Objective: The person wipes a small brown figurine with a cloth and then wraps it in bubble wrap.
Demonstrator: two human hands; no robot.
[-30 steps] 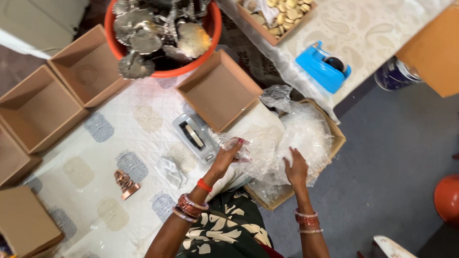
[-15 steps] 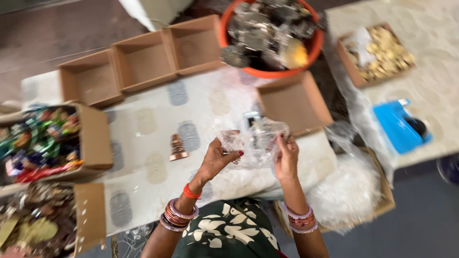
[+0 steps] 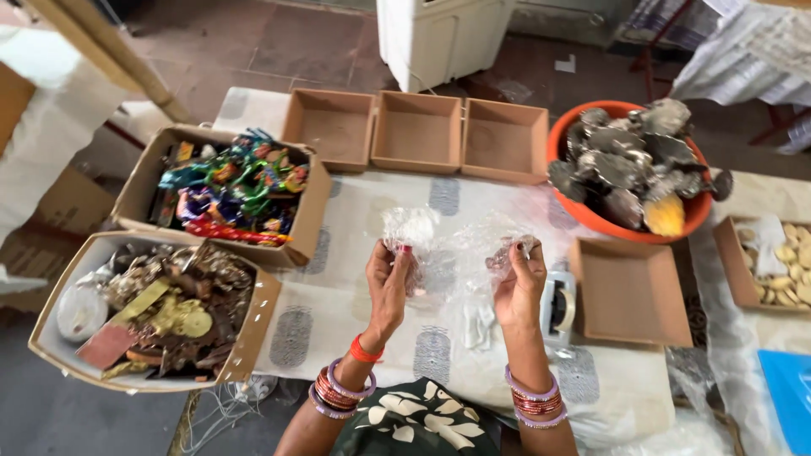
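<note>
A clear plastic bag is stretched between both my hands above a white patterned cloth. My left hand pinches the bag's left edge, with bangles and an orange band at the wrist. On the other side, my right hand grips the bag's right edge. A tape dispenser lies just right of my right hand. Directly beyond it sits a shallow brown box.
Three open brown boxes stand in a row at the far edge. An orange tub holds metallic pieces. At left, one carton holds colourful items, another brass-coloured pieces. A tray of pale pieces sits right.
The view has swung left, bringing the two cartons on the left into sight. My hands have lifted the clear bag off the pile of plastic and spread it wider between them.
</note>
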